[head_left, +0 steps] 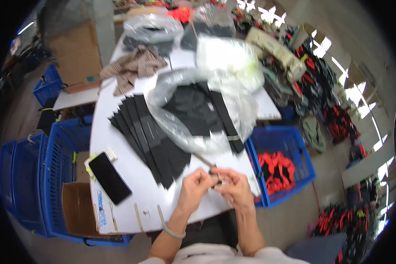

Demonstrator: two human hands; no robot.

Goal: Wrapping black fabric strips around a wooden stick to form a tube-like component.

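Observation:
My left hand [193, 190] and my right hand [235, 188] meet above the near edge of a white table [130, 191]. Fingers of both are pinched together around a small dark piece [215, 181], mostly hidden by the fingertips; its kind I cannot make out. A narrow beige strip [203, 160] runs up and left from the fingertips; whether it is held, I cannot tell. Beyond the hands, a fanned stack of black fabric pieces [147, 138] lies beside a clear plastic bag [180, 138] with more black fabric [191, 108] in its opening.
A black phone [110, 178] rests at the table's left side. Blue crates stand left [68, 163] and right [303, 176]; the right one holds red and black pieces [276, 172]. Farther back are a checked cloth [134, 68] and more plastic bags [153, 27]. Loose strips [138, 217] lie near the front edge.

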